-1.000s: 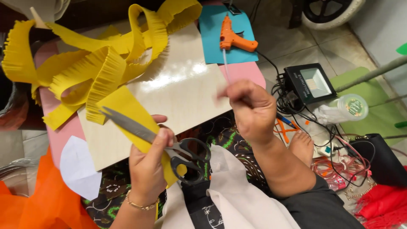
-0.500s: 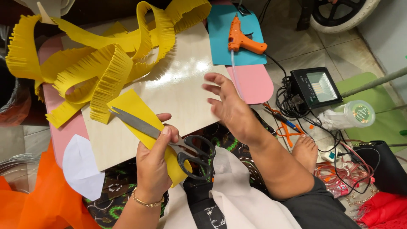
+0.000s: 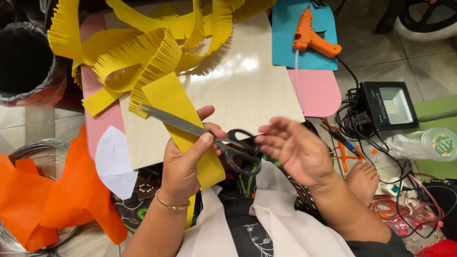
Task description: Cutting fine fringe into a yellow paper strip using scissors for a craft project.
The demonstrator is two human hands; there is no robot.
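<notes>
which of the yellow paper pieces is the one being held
The plain, uncut yellow strip, pinned against the scissors by the left hand. The other yellow strips are fringed and lie loose in a heap on the board, touched by neither hand.

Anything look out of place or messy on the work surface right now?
Nothing looks damaged or spilled. The fringed yellow paper strips lie in a loose tangle across the pale board, and the orange glue gun lies tipped on its side on blue paper.

Motion-blurred right hand, wheel cut by top edge, yellow sheet partly behind left hand.
</notes>
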